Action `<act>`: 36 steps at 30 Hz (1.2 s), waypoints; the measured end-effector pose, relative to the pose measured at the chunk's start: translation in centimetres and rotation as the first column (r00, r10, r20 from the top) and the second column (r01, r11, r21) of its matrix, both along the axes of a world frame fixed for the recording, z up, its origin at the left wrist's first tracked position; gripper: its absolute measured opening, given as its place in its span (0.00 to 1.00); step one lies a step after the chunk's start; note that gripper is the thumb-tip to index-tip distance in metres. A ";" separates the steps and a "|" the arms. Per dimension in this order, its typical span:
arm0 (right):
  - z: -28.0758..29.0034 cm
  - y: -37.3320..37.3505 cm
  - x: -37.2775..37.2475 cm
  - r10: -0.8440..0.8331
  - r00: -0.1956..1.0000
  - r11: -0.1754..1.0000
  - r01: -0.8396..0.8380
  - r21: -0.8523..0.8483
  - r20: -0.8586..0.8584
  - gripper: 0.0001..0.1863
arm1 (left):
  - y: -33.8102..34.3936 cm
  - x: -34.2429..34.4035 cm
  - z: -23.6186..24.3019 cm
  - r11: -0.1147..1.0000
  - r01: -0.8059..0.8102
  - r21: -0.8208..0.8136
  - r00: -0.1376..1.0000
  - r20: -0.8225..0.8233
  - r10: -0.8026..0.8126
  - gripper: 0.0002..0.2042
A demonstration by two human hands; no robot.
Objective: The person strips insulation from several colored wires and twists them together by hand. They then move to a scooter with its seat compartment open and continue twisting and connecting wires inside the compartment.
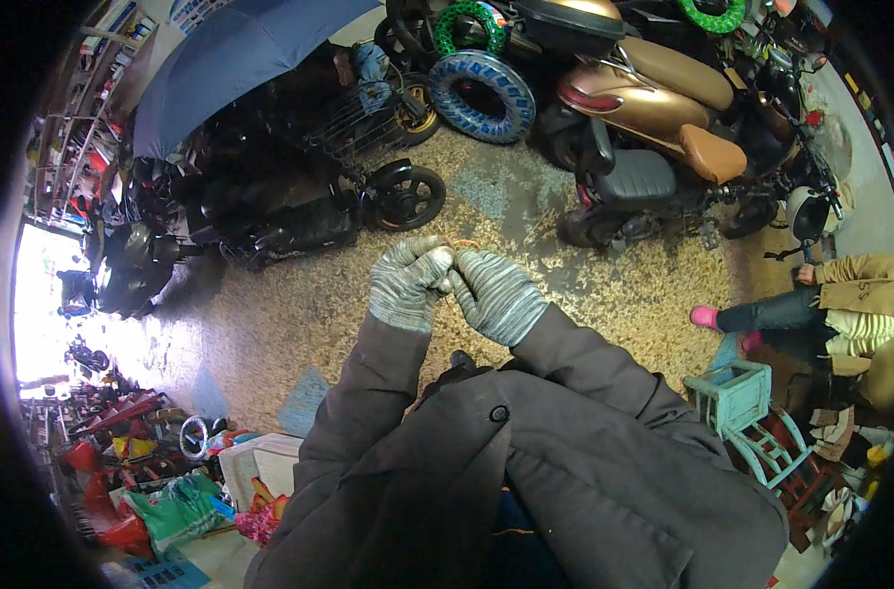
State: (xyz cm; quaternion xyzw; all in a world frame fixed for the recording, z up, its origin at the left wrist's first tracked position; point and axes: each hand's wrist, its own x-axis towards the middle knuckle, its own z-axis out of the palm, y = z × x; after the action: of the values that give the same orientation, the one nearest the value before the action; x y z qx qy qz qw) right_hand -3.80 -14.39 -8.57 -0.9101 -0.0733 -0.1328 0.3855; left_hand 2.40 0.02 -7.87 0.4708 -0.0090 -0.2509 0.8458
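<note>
My left hand (407, 280) and my right hand (496, 294) meet in front of my chest, both in grey striped knit gloves. Fingers of each are closed and pinched together, the tips touching. A thin orange strand (462, 242) shows just above the fingertips, running between the two hands. Most of it is hidden by the gloves, and its exact kind is too small to make out. Below the hands lies the speckled tan floor (604, 314).
Ahead stand a black scooter (290, 211) under a dark blue umbrella (241, 74), a blue-wrapped tyre (481, 96) and a gold scooter (604, 93). At right are a seated person (790, 312) and a pale green wooden chair (736, 393). Bags (177, 510) lie at lower left.
</note>
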 end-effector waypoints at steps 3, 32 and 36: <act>0.0 0.7 0.3 0.000 1.000 0.999 0.000 -0.032 0.014 0.10 | 0.8 0.2 -0.1 0.999 -0.002 -0.046 1.000 -0.004 0.001 0.09; 1.8 16.0 8.2 0.120 0.993 0.990 -0.119 -0.078 0.007 0.09 | 16.7 7.1 -1.0 0.993 -0.101 -0.053 0.980 0.167 0.109 0.07; 1.8 17.2 9.4 0.250 0.968 0.965 -0.252 0.072 0.030 0.16 | 19.4 8.9 -1.4 0.974 -0.128 -0.185 0.983 0.104 0.149 0.09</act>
State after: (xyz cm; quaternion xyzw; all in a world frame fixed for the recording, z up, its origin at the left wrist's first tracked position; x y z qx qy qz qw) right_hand 5.60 2.77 -6.75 -0.8769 -0.1870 -0.0950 0.4324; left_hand 11.34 19.43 -9.29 0.4071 -0.0477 -0.1613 0.8978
